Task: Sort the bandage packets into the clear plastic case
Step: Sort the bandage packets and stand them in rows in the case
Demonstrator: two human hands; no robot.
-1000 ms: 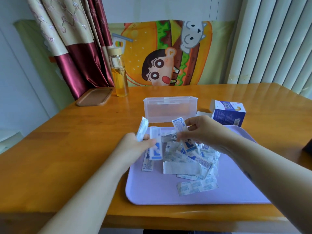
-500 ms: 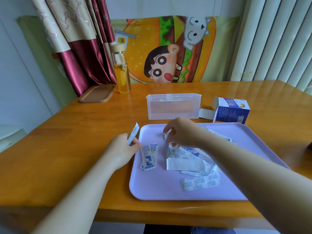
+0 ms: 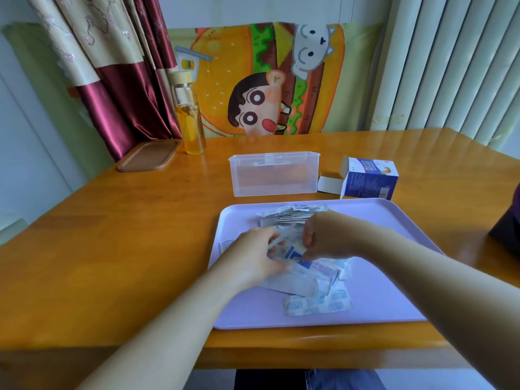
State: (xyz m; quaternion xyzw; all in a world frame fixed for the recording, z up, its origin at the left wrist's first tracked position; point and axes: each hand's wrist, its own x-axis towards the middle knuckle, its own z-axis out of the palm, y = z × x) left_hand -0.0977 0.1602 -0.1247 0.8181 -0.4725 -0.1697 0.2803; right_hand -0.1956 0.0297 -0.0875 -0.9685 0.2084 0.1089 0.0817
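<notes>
Both hands, left hand point(image 3: 254, 256) and right hand point(image 3: 327, 239), pinch bandage packets point(image 3: 312, 273) heaped on a lilac tray point(image 3: 374, 282), while the clear plastic case point(image 3: 274, 173) behind it stands open, apparently empty.

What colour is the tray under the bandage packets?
Pale lilac tray, seen in the head view.

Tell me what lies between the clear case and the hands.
In the head view: bare table, the lavender tray's far rim, then a fanned row of bandage packets, short of the hands.
</notes>
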